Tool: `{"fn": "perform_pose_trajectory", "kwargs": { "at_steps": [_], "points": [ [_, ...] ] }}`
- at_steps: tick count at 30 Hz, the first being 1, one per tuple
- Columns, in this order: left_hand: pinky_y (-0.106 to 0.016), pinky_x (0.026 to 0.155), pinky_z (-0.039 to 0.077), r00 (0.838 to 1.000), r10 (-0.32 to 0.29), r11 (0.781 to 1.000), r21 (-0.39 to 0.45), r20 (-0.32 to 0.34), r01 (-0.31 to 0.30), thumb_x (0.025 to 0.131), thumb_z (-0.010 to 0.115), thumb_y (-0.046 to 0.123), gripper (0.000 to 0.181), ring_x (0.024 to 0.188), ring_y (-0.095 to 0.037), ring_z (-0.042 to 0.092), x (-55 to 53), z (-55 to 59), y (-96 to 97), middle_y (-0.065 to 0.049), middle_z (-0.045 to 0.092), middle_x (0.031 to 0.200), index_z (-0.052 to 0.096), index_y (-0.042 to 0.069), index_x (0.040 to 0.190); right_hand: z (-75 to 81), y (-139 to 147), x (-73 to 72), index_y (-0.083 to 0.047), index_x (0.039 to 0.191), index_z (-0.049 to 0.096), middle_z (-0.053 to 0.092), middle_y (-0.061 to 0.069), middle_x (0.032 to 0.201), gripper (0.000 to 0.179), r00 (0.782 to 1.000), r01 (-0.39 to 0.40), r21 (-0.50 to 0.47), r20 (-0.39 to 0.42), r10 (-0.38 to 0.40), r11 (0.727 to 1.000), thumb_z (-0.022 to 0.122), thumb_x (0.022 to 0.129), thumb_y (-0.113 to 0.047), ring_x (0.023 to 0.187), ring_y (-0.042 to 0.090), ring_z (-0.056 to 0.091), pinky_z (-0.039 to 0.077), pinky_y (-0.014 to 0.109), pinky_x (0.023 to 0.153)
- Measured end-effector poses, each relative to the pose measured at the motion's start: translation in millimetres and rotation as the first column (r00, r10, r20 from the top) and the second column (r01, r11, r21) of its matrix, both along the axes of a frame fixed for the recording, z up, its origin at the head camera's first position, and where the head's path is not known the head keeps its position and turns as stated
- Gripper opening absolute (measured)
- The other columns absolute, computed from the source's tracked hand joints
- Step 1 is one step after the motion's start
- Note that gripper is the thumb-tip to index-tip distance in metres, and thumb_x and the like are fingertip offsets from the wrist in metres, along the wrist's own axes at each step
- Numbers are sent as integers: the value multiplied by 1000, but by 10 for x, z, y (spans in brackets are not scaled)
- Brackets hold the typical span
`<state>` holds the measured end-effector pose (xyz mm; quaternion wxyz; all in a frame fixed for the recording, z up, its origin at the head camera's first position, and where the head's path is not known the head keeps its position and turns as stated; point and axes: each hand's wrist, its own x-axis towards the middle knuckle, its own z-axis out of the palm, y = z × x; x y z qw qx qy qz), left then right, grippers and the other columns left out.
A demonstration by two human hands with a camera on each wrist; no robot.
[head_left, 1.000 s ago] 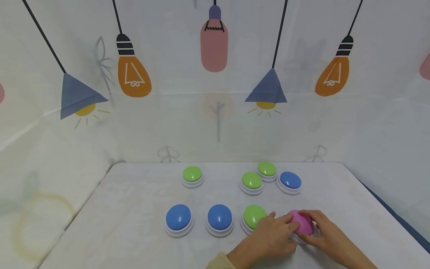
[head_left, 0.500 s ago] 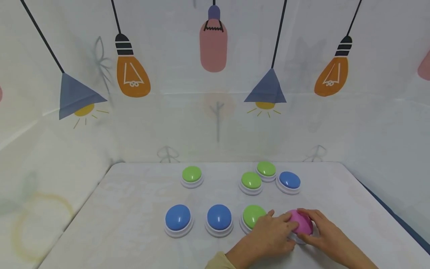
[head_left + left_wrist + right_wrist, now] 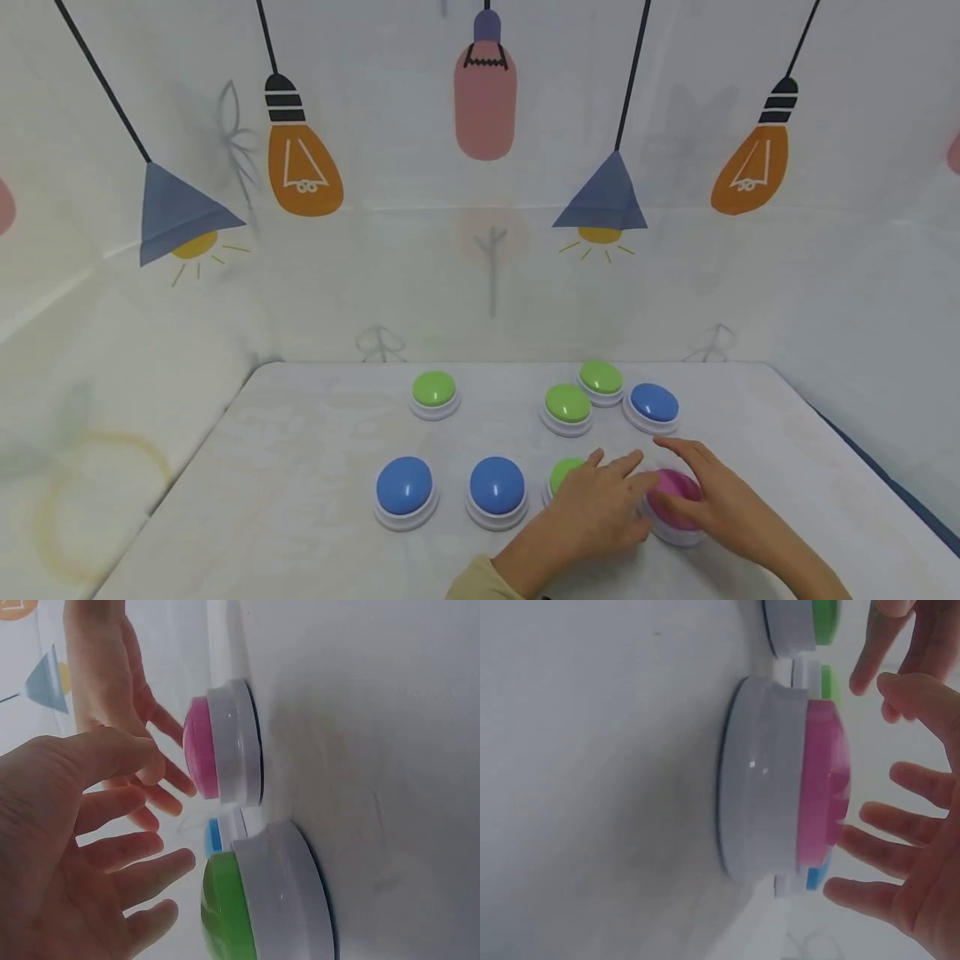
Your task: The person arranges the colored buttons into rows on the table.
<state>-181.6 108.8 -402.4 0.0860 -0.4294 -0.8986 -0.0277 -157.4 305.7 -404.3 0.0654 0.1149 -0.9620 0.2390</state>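
Note:
A pink push button [image 3: 667, 515] with a domed cap stands on its white base at the table's front right. My right hand [image 3: 731, 504] hovers over its right side, fingers spread and apart from the cap in the right wrist view. On the other side my left hand [image 3: 596, 510] is held with fingers extended, partly covering a green push button [image 3: 564, 475]. In the left wrist view, neither hand grips the pink cap [image 3: 199, 748]. The cap appears seated level in the base. Both hands seem to hold nothing.
Two blue buttons [image 3: 497, 485] stand left of the hands in the front row. Farther back are a green button [image 3: 433, 389] alone, two more green ones [image 3: 567, 403] and a blue one [image 3: 654, 403] close together. A patterned curtain [image 3: 420, 275] borders the table [image 3: 285, 483].
Both hands have let go of the pink button and lifted their fingers off it. My right hand has opened and risen slightly. The buttons stay where they were.

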Motion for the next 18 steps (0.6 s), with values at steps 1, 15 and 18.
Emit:
{"fn": "perform_pose_trajectory", "kwargs": {
  "at_steps": [1, 15, 18],
  "points": [
    [-33, 105, 33, 1000, 3, 1000, 1, -5, -3, 85, 57, 49, 53, 130, -2, 34, -6, 12, -24, 9, 42, 141, 43, 36, 134, 22, -18, -21, -14, 133, 44, 49, 15, 128, 65, 1000, -3, 5, -3, 3, 1000, 67, 80, -44, 111, 36, 51, 47, 55, 81],
    [-35, 107, 30, 999, 35, 999, 23, 29, -36, 88, 55, 45, 58, 131, -6, 34, -183, 214, -625, 5, 38, 144, 37, 30, 141, 203, -265, -400, -12, 137, 39, 43, 20, 135, 70, 995, -103, 37, -4, 103, 994, 62, 83, -50, 118, 42, 46, 42, 59, 86],
    [-36, 107, 30, 999, 51, 997, 52, 17, -52, 88, 57, 42, 58, 129, -10, 39, -235, 230, -802, 2, 40, 143, 38, 28, 141, 264, -349, -481, -12, 138, 38, 42, 21, 135, 71, 992, -125, 38, 6, 125, 991, 60, 83, -51, 119, 42, 45, 42, 59, 87]
  ]
}}
